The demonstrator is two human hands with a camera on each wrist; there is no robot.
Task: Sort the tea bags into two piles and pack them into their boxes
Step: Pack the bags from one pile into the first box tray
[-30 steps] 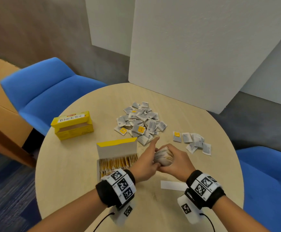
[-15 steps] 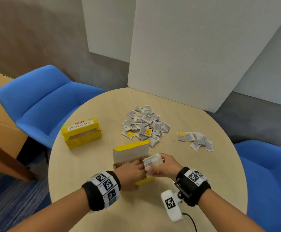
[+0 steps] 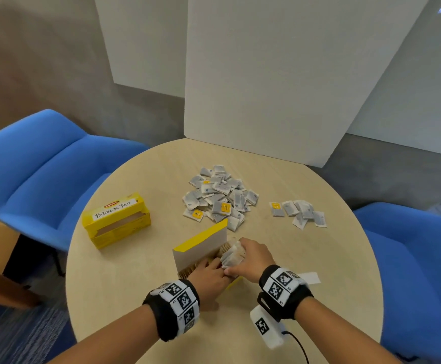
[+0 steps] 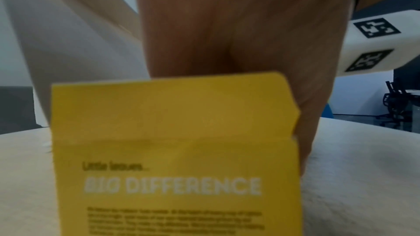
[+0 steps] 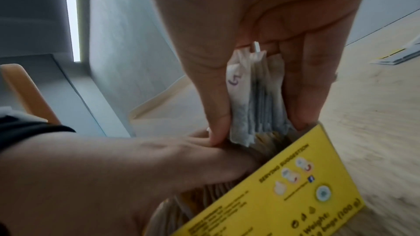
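Our right hand [image 3: 251, 254] pinches a stack of tea bags [image 3: 231, 257] between thumb and fingers and lowers it, edge down, into the right end of the open yellow box [image 3: 201, 248] at the near middle of the table [image 3: 135, 279]; the right wrist view shows the bottom of the stack just at the box rim, above bags already standing inside. Our left hand [image 3: 210, 278] reaches into the same box, fingers pressed against the packed row as if to hold a gap; whether they are straight or curled we cannot tell, since the box flap and the right hand cover them. We judge the packing of this box well under way but not finished. Much is left: a large mixed pile [image 3: 220, 197] lies beyond the box toward the far side, with white bags and a few yellow-tagged ones together, and a small sorted group [image 3: 299, 212] lies to its right. The second box [image 3: 117, 219], labelled Black Tea, stands open at the left and looks unfilled from here, though we cannot see far into it.
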